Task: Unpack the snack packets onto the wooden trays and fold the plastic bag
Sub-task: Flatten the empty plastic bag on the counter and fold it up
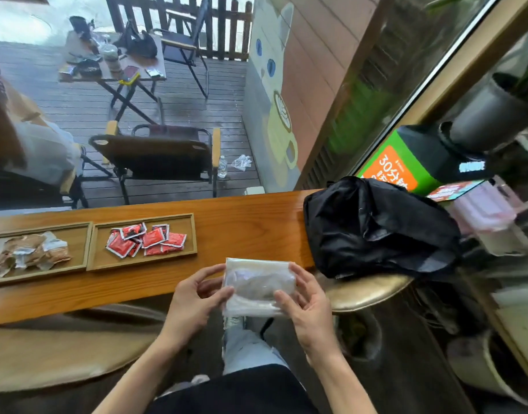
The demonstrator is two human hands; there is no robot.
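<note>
Both hands' grip point(197, 297) point(309, 306) holding folded plastic bag point(258, 286), black bag point(376, 228) just right, 2 filled trays point(143, 262) left

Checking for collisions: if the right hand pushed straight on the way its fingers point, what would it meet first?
The right hand points leftward across the folded plastic bag, so probably the left hand holding the other edge; depth unclear.

- I see red packets point(146, 239) with white edges in one tan tray point(98, 261).
- Brown-and-white packets point(29, 252) fill the other.
- The plastic bag point(258, 286) looks clear, milky.
- Black backpack point(376, 228), orange-brown counter point(241, 210).
</note>
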